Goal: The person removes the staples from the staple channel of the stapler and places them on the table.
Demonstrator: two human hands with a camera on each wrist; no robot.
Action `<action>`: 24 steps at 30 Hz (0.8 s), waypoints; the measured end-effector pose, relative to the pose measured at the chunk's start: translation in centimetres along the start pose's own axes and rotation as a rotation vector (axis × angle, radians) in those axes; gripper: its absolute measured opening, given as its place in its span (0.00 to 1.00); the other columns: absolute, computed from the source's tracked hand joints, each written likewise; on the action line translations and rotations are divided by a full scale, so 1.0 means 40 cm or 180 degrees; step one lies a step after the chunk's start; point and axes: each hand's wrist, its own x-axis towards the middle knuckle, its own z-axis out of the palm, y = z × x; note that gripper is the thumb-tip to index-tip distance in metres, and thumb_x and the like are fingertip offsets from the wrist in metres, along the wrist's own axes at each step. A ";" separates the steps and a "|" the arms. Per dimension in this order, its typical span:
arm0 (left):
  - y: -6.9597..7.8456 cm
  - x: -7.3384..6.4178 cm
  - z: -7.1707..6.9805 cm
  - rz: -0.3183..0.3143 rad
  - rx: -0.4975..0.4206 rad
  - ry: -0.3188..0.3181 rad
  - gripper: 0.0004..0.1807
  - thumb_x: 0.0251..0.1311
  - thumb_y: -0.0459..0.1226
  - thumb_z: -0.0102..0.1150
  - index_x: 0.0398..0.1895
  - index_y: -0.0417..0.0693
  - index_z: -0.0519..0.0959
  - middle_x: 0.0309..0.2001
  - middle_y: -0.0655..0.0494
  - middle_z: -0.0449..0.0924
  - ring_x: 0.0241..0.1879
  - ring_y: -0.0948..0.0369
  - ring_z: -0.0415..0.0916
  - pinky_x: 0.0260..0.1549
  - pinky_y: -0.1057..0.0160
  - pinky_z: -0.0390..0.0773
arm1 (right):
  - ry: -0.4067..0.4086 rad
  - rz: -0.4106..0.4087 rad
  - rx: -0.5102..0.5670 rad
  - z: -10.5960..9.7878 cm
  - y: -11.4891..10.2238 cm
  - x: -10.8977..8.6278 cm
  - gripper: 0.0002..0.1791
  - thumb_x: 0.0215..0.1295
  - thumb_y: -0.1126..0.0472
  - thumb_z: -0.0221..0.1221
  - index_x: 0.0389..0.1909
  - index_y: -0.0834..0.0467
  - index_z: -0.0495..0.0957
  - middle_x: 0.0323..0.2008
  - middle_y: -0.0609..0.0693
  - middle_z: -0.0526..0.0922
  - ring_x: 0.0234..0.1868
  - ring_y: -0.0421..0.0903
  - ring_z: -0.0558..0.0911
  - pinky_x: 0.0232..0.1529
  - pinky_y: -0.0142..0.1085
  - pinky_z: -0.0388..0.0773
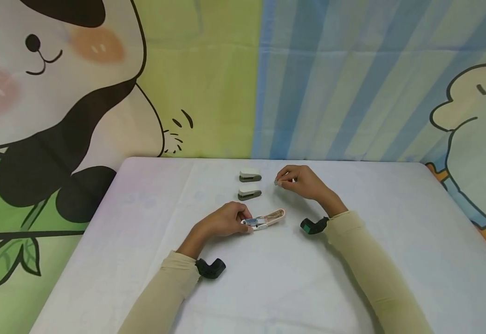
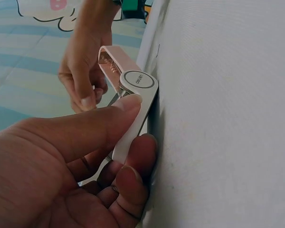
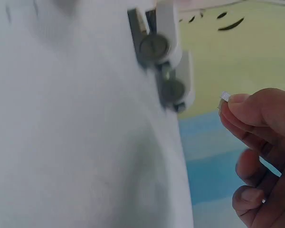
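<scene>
My left hand grips a small pink-and-white stapler low at the tabletop. Its pink top is swung back from the white body, as the left wrist view shows, with the thumb pressed by the round hinge cap. Farther back and to the right, my right hand is raised over the table. Between its thumb and forefinger it pinches a short strip of staples, silver and ridged. That strip is apart from the stapler.
Two grey-and-white staplers stand one behind the other near the back of the white-covered table. A cartoon-printed curtain hangs behind the far edge. Black wrist cameras project from both sleeves.
</scene>
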 end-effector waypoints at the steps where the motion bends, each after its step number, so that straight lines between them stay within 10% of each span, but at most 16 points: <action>1: 0.000 0.000 0.000 -0.0017 0.0013 0.0000 0.10 0.54 0.33 0.71 0.37 0.44 0.80 0.30 0.57 0.77 0.27 0.62 0.69 0.27 0.64 0.69 | -0.0007 0.0042 -0.0030 -0.004 0.012 0.005 0.07 0.65 0.68 0.62 0.35 0.67 0.86 0.43 0.54 0.82 0.33 0.47 0.77 0.29 0.37 0.70; 24: -0.001 0.004 0.001 -0.0015 0.0062 -0.0016 0.09 0.55 0.33 0.70 0.37 0.44 0.80 0.31 0.57 0.77 0.30 0.62 0.70 0.29 0.65 0.70 | -0.0238 0.0515 -0.0383 0.009 0.134 0.119 0.06 0.62 0.70 0.63 0.37 0.69 0.86 0.45 0.60 0.83 0.49 0.58 0.79 0.46 0.47 0.75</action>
